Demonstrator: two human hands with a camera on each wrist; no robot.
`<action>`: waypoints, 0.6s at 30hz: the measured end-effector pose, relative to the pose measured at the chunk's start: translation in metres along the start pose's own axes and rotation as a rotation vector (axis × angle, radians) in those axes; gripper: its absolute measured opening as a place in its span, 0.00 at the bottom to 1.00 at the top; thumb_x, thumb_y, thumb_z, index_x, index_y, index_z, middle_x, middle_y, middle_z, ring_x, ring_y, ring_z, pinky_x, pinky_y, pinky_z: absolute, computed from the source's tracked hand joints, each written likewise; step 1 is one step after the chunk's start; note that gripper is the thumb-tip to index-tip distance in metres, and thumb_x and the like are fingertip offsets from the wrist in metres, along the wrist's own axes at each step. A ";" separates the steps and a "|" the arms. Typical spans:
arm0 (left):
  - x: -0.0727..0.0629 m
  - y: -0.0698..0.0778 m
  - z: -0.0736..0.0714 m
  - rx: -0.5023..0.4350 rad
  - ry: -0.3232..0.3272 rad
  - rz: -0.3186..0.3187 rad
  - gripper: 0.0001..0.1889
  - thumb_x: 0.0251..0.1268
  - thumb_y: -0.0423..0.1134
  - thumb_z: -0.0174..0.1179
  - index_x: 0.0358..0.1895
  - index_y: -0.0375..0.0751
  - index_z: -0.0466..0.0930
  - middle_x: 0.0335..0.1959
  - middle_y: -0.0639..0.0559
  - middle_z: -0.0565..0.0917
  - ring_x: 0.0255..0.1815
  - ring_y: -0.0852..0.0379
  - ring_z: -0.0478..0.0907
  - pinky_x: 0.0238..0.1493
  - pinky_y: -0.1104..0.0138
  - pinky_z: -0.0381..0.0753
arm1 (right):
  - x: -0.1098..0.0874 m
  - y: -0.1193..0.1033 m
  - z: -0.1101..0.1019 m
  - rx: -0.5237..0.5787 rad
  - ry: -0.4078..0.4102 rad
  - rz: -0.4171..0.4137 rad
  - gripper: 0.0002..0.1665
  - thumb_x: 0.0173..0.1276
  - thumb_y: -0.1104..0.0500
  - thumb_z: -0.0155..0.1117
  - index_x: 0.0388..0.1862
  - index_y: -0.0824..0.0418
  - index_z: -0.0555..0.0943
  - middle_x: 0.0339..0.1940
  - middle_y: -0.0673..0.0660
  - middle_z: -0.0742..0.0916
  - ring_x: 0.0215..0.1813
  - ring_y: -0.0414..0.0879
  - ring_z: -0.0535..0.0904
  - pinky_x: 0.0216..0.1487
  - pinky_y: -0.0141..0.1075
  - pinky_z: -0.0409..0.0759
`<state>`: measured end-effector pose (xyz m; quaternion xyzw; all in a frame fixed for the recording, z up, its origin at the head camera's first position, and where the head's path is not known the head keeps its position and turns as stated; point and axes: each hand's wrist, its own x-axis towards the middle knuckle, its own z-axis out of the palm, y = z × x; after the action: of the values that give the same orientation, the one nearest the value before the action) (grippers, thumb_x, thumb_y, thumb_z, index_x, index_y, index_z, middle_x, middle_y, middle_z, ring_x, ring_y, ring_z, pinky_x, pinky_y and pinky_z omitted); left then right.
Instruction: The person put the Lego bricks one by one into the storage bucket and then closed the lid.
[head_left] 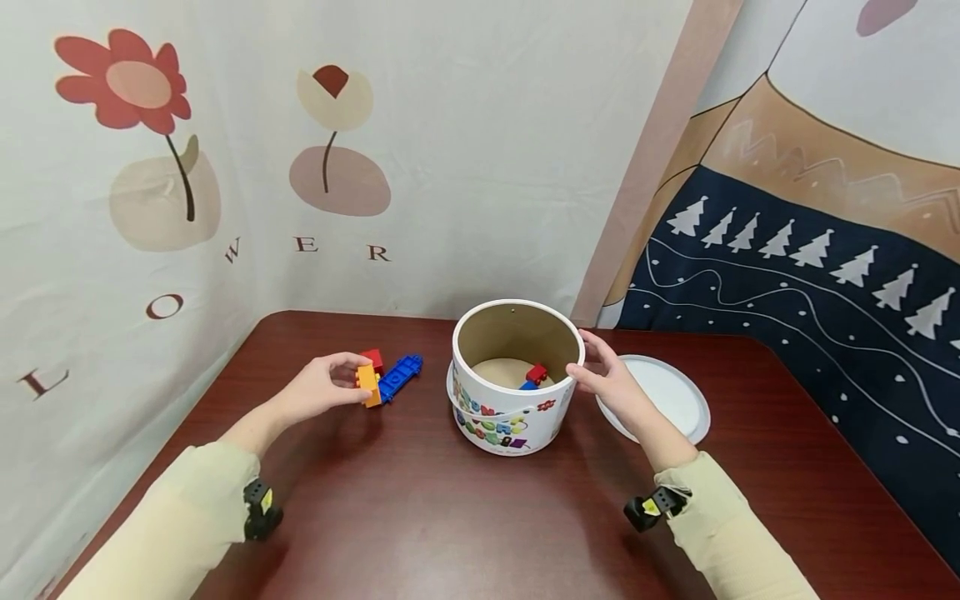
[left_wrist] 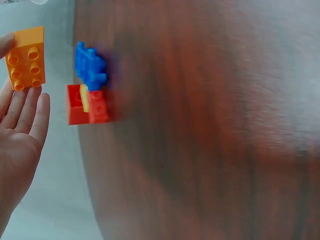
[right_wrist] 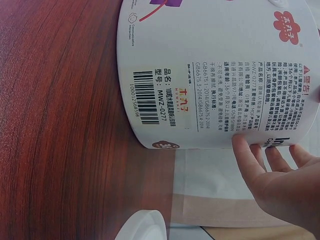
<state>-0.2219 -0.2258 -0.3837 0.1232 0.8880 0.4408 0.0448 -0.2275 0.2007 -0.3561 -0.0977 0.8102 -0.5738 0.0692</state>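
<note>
My left hand [head_left: 330,385] pinches an orange toy brick [left_wrist: 26,59] with round studs between thumb and fingers. Close beside it on the table lie a blue toy piece [head_left: 401,377] and a red toy brick [head_left: 372,359]; in the left wrist view a bit of yellow shows on the red brick [left_wrist: 98,106]. My right hand [head_left: 609,379] holds the rim of a round white bucket [head_left: 504,417] with colourful print, thumb on the near side. Inside the bucket, a red brick [head_left: 536,372] and a blue brick [head_left: 528,385] lie on the bottom.
A white round lid [head_left: 663,398] lies on the brown table [head_left: 450,525] right of the bucket, partly behind my right hand and forearm. Cloth hangings with printed flowers [head_left: 138,83] and trees [head_left: 810,248] stand behind and beside the table.
</note>
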 end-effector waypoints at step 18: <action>0.027 0.052 -0.015 0.018 0.003 0.066 0.26 0.58 0.43 0.64 0.59 0.37 0.72 0.51 0.39 0.79 0.52 0.46 0.74 0.46 0.65 0.82 | -0.001 -0.001 0.000 -0.004 -0.002 0.008 0.39 0.70 0.56 0.54 0.75 0.55 0.50 0.71 0.67 0.62 0.68 0.63 0.63 0.63 0.57 0.67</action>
<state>-0.2415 -0.2007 -0.3324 0.1521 0.8874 0.4343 0.0279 -0.2269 0.2009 -0.3552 -0.0950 0.8117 -0.5718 0.0721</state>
